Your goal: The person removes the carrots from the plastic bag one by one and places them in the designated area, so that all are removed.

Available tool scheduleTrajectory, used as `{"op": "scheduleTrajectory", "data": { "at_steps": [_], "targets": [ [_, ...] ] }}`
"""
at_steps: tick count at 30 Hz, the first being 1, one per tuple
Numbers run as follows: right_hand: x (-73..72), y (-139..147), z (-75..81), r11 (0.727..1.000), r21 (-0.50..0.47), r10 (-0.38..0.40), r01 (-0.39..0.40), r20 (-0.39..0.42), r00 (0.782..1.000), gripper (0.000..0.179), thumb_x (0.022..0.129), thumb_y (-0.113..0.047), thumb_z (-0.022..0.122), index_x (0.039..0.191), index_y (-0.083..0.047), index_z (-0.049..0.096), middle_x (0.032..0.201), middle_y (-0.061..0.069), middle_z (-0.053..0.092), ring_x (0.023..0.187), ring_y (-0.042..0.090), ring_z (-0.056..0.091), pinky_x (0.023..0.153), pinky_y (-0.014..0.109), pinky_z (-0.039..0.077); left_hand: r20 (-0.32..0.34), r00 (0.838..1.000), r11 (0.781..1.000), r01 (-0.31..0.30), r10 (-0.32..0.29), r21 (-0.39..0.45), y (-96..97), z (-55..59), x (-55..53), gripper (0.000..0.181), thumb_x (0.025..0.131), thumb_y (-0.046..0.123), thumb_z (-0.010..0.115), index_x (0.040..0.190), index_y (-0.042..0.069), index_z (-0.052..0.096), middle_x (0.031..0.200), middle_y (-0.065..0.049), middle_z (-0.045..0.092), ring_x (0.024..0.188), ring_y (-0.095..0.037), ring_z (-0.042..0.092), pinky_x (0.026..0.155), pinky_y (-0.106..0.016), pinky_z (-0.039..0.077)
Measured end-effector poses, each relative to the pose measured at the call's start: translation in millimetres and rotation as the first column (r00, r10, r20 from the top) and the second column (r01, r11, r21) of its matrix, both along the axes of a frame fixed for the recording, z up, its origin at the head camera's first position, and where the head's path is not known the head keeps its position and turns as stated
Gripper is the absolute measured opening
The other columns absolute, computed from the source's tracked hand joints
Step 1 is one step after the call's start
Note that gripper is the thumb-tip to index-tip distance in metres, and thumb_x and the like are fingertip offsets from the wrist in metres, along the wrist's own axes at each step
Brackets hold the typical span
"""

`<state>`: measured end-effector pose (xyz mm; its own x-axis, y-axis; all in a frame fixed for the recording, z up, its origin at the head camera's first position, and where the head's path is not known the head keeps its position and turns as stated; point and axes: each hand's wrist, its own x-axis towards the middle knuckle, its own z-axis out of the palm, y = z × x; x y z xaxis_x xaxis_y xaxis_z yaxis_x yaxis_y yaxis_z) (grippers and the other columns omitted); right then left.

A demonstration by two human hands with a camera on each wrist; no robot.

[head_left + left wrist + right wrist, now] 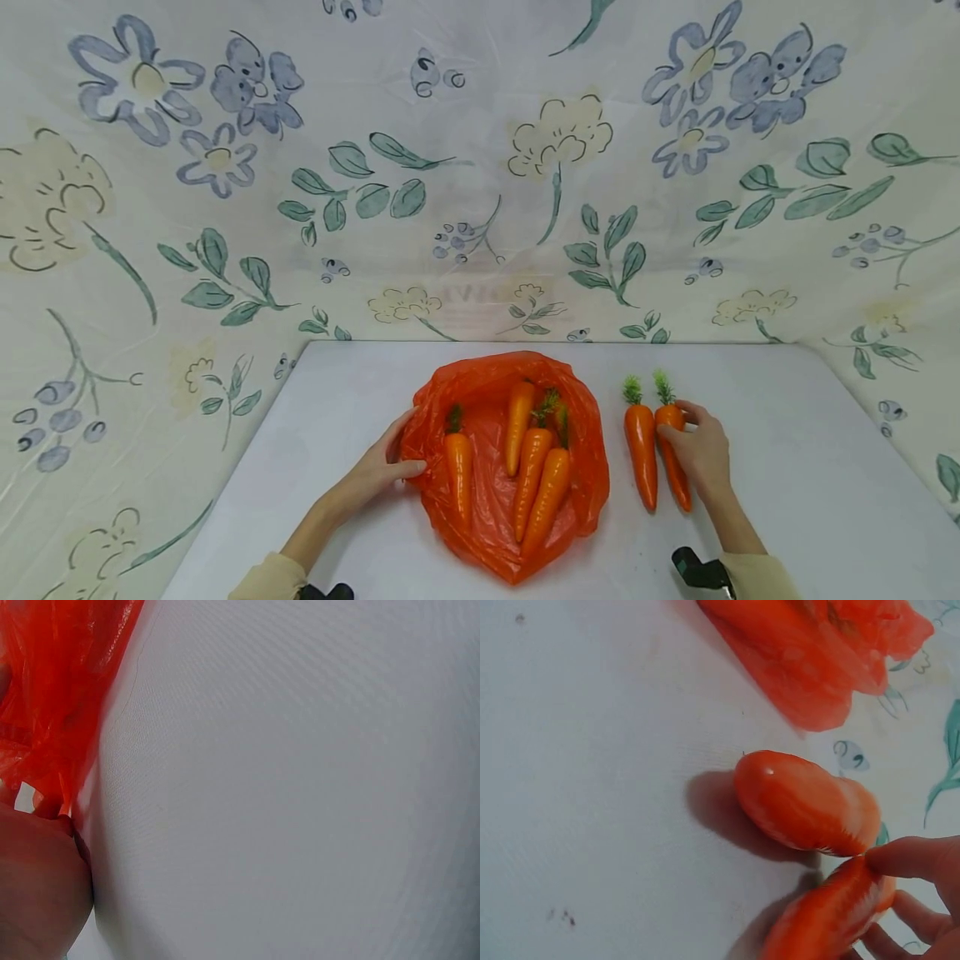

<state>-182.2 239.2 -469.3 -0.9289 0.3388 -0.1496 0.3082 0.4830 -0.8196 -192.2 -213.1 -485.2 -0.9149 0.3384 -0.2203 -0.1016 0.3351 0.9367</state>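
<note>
An orange-red plastic bag (487,500) lies spread wide on the table, with several carrots (460,475) inside it. At the bag's left edge my left hand (378,462) holds the plastic between thumb and fingers; its fingertips are partly hidden by the bag. To the right of the bag, two carrots lie side by side, their green tops pointing away from me. My right hand (701,446) grips the right-hand carrot (673,467) near its upper end, thumb on one side and fingers on the other. Just left of it lies the other carrot (802,799), untouched.
The white table (810,433) runs back to a hanging cloth (480,275) printed with flowers and leaves, which also rises along both sides. A black wrist device (697,571) sits at my right sleeve.
</note>
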Motion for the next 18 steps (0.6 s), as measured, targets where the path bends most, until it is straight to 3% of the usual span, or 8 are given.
{"op": "scheduleTrajectory", "data": {
  "at_steps": [10,18],
  "targets": [
    [0.4,-4.3,-6.2,0.999,0.033,-0.009,0.01,-0.032,0.999,0.055,0.095,-0.013,0.054,0.145,0.005,0.038,0.14,0.033,0.04,0.12,0.047,0.044,0.099,0.057,0.047,0.0,1.0,1.0,0.0,0.0,-0.002,-0.3,0.7,0.1,0.087,0.088,0.036,0.068,0.158,0.026,0.017,0.165,-0.007,0.015,0.15,-0.034,0.013,0.117,-0.064,0.016],
    [1.5,-4.2,-6.1,0.999,0.004,-0.033,0.033,-0.026,0.999,0.059,0.096,-0.014,0.054,0.149,0.004,0.033,0.144,0.033,0.038,0.125,0.048,0.043,0.104,0.058,0.044,-0.007,1.0,1.0,-0.001,0.001,-0.012,0.4,1.8,1.0,0.087,0.088,0.037,0.068,0.158,0.027,0.017,0.165,-0.006,0.015,0.15,-0.034,0.013,0.117,-0.065,0.015]
  ]
}}
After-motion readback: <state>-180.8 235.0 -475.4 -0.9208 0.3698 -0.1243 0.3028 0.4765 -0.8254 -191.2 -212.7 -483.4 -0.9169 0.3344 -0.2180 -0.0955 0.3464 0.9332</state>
